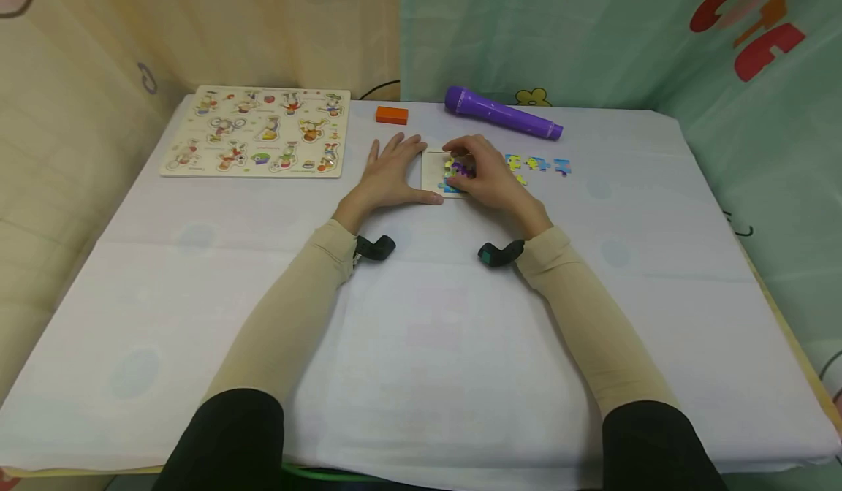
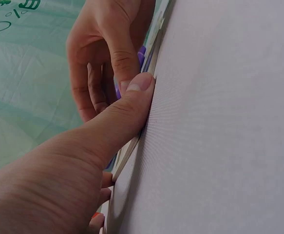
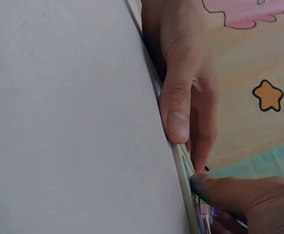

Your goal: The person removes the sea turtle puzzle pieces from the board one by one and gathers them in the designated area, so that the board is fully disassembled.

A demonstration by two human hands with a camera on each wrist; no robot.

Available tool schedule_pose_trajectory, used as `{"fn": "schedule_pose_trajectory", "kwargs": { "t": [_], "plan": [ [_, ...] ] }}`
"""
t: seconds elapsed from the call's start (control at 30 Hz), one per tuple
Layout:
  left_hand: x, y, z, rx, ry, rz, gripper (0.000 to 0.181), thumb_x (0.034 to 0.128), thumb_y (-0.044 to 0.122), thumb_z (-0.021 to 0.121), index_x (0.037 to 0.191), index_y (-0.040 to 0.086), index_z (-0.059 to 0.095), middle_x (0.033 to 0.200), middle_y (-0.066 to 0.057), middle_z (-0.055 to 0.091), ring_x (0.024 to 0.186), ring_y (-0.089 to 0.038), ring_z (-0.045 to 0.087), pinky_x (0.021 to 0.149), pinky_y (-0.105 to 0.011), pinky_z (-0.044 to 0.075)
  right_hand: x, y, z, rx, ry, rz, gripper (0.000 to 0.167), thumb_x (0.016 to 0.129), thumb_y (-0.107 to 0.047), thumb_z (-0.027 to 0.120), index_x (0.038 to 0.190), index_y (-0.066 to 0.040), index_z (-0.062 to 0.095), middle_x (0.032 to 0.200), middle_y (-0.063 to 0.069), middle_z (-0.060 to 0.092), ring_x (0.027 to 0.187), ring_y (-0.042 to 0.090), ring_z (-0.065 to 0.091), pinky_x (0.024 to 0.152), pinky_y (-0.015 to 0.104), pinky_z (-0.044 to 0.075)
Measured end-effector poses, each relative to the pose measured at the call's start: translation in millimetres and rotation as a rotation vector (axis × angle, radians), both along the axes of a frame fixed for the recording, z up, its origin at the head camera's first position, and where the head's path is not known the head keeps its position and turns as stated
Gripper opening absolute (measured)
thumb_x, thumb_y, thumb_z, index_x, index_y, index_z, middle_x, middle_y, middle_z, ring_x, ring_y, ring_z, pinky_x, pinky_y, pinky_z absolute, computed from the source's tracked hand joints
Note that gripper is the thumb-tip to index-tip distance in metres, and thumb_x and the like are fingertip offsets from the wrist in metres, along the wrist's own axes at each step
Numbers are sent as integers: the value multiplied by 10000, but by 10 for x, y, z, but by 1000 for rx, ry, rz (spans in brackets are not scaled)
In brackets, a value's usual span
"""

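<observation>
A small pale puzzle board [image 1: 431, 169] lies flat near the far middle of the table. Colourful jigsaw pieces [image 1: 452, 185] sit joined on it, partly covered by my right hand. My left hand [image 1: 393, 174] rests at the board's left side with spread fingers, its thumb along the near edge. Over the pieces arches my right hand [image 1: 490, 174], thumb at the near side and curled fingers at the far side, gripping about them. In the right wrist view pink and purple puzzle bits [image 3: 203, 209] show beside the right thumb [image 3: 212, 187]; the exact contact is partly hidden.
Several loose jigsaw pieces [image 1: 538, 164] lie right of the right hand. A purple toy microphone [image 1: 503, 113] and an orange block [image 1: 392, 115] lie behind the hands. A large picture board [image 1: 256, 133] lies at the far left. Curtains hang behind the table [image 1: 421, 330].
</observation>
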State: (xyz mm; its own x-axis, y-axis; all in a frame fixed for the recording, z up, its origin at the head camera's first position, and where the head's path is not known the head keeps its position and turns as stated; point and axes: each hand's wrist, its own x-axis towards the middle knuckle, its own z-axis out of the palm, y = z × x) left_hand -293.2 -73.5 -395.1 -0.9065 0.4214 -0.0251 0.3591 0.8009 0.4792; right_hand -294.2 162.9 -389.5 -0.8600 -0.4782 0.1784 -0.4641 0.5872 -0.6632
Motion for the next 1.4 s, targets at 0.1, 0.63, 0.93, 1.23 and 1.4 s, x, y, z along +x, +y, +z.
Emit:
{"fn": "schedule_pose_trajectory", "kwargs": {
  "t": [0.1, 0.63, 0.93, 1.23, 1.4],
  "plan": [
    [7, 4, 8, -1, 2, 1, 1168, 775, 707, 826, 1660, 133, 322, 1773, -44, 193, 1659, -278, 13, 1312, -564, -125, 24, 2, -12, -85, 16, -1, 525, 925, -61, 808, 1401, -38, 588, 1324, 160, 583, 1216, 285, 599, 1110, 418, 528],
    [9, 29, 4, -4, -2, -1, 1172, 774, 700, 830, 1663, 139, 313, 1775, -33, 188, 1659, -273, 8, 1315, -549, -126, 182, 361, 53, -290, -8, -218, 266, 1005, -117, 725, 1266, -67, 724, 1259, 83, 727, 1132, 171, 693, 968, 231, 588],
    [1, 10, 7, -20, -12, 6, 1169, 782, 692, 828, 1668, 144, 296, 1778, -30, 169, 1659, -276, -10, 1310, -552, -139, 332, 1038, 49, -266, 20, -375, 305, 1000, -155, 742, 1287, -57, 721, 1246, 156, 728, 1024, 28, 670, 889, 122, 516],
    [2, -8, 8, -10, -16, 1, 1174, 779, 690, 832, 1669, 144, 295, 1779, -31, 167, 1659, -276, -14, 1309, -543, -149, 385, 1239, -115, -224, 43, -426, 266, 997, -165, 746, 1239, -54, 743, 1196, 145, 742, 981, -5, 668, 911, 120, 524],
    [-1, 1, -4, -7, -14, 0, 1177, 775, 697, 831, 1669, 149, 298, 1779, -28, 167, 1659, -274, -10, 1309, -537, -151, 415, 1259, -150, -140, 99, -457, 251, 1011, -175, 728, 1234, -61, 747, 1195, 115, 756, 1056, 98, 686, 880, 107, 510]
  ]
}}
